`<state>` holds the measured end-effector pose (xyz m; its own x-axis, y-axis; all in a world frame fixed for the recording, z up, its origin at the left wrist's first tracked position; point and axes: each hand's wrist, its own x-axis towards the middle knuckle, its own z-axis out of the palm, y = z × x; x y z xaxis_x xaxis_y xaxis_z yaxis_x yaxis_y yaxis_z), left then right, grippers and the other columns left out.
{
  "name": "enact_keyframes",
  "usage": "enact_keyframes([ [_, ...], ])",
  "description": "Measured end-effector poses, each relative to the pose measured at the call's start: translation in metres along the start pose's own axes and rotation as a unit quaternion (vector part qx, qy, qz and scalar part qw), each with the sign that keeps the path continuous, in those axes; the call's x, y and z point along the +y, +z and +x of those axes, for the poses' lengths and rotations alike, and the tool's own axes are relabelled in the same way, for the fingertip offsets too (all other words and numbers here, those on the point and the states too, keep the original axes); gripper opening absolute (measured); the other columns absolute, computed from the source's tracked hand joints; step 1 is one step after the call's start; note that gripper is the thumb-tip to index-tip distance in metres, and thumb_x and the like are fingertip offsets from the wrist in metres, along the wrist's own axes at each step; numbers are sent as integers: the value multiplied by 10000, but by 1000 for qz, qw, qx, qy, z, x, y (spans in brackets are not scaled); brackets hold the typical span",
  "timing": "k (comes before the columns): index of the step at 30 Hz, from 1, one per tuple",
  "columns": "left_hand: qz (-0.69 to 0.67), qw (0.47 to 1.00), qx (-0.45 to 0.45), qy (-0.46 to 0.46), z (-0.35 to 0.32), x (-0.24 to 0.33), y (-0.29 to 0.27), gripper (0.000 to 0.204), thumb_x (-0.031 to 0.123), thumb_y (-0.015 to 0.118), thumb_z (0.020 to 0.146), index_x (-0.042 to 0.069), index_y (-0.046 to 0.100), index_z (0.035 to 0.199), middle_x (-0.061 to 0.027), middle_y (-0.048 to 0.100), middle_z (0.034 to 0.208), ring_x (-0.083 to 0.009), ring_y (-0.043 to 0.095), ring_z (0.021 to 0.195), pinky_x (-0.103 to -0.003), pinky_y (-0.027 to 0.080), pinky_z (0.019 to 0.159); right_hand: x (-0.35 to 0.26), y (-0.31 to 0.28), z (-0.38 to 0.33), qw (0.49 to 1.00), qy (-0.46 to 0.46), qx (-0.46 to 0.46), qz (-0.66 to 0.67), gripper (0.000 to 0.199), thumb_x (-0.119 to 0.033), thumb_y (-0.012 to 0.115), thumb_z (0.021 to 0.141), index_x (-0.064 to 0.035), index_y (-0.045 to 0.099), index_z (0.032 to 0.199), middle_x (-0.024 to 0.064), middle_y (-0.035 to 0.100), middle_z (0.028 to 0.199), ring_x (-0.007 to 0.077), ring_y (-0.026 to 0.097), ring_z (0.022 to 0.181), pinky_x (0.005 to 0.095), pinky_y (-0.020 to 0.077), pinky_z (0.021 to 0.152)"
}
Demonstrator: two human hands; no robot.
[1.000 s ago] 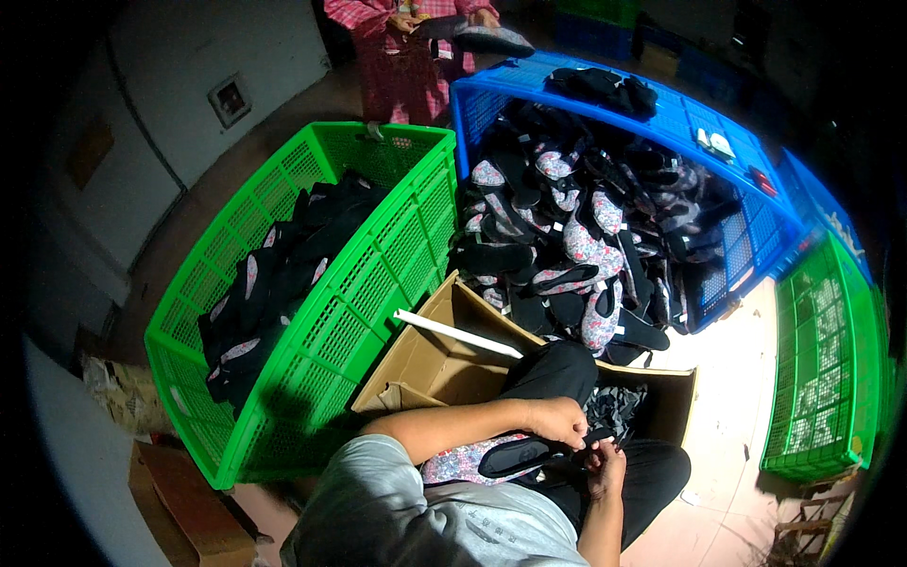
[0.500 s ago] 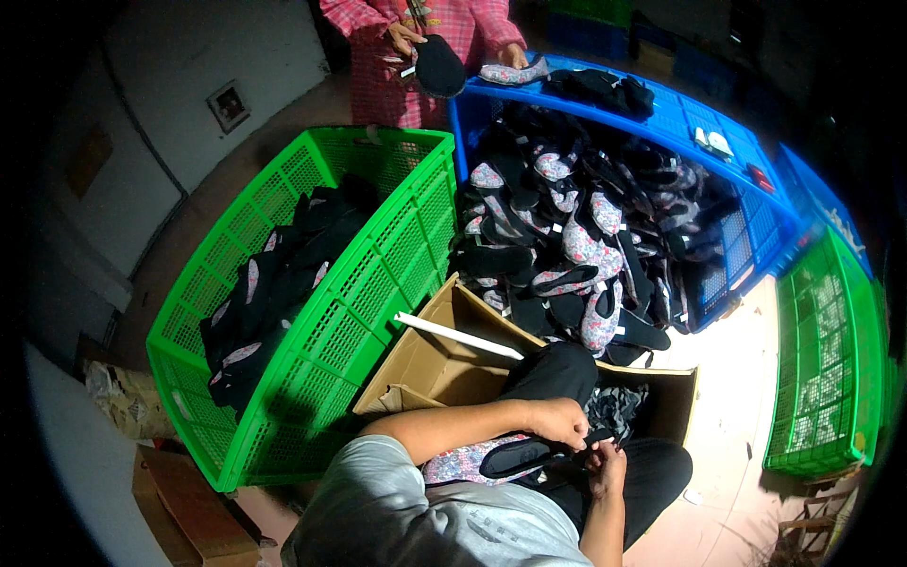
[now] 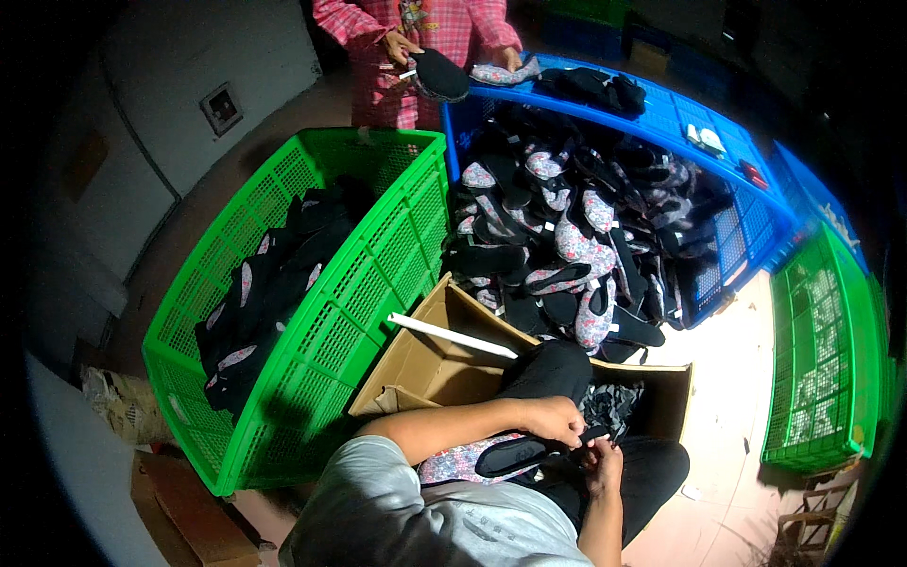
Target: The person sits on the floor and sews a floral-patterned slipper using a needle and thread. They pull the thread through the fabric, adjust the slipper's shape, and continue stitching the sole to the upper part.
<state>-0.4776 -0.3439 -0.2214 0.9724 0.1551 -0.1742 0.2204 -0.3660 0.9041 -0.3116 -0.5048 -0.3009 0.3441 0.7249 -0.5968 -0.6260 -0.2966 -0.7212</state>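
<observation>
A floral cloth shoe [image 3: 463, 463] with a black lining lies across my lap, its opening facing up. My left hand [image 3: 556, 421] reaches over it from the left, fingers closed on the black end of the shoe. Just below and to the right, my right hand [image 3: 602, 465] pinches the same black end, close to my left fingertips. Exactly what lies between the fingertips is too small to make out. Dark crumpled material [image 3: 614, 406] sits in a cardboard box beyond my hands.
The cardboard box [image 3: 439, 345] has a white rod [image 3: 453, 335] across it. Left stands a green crate [image 3: 321, 350] of dark shoes; ahead, a blue crate [image 3: 737, 231] beside heaped floral shoes [image 3: 576, 246]. A co-worker in pink plaid [image 3: 463, 38] holds a black-soled shoe [image 3: 440, 76]. Another green crate [image 3: 817, 378] stands right.
The whole view has shifted slightly. My hands keep nearly the same grip on the shoe. The co-worker's black-soled shoe has tilted a little.
</observation>
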Motion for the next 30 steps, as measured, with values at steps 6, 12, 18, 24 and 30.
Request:
enact_keyframes([
  [6,-10,1000,-6,18,1,-2,0,231,237,709,820,6,695,804,-124,642,764,-225,606,674,-355,467,634,-6,7,-8,1000,1,-2,24,126,-121,568,889,-82,569,769,4,530,607,98,420,461,239,295,420],
  [12,-6,1000,-3,11,1,-1,0,216,239,707,821,24,704,802,-118,632,745,-228,605,671,-358,464,630,-5,10,-7,999,-4,19,44,78,-106,573,885,-93,549,812,14,568,666,86,424,464,221,319,417],
  [18,-8,1000,-9,12,2,-3,1,233,253,702,825,22,697,804,-121,627,747,-235,602,678,-358,462,642,-6,9,-8,999,-4,19,35,78,-107,568,883,-95,553,806,12,561,658,86,414,461,223,316,417],
  [24,1,1000,-12,-1,0,1,-3,242,255,706,818,14,687,794,-126,628,752,-234,595,673,-360,459,637,-1,5,-2,999,-5,18,34,100,-114,564,880,-95,558,782,8,553,646,92,407,458,239,324,430],
  [30,-10,1000,-2,-3,-2,-1,-3,255,257,706,815,4,679,801,-127,628,755,-248,598,680,-364,462,642,-2,7,-2,1000,2,11,11,88,-129,569,882,-112,561,797,1,558,656,92,415,476,242,320,432],
])
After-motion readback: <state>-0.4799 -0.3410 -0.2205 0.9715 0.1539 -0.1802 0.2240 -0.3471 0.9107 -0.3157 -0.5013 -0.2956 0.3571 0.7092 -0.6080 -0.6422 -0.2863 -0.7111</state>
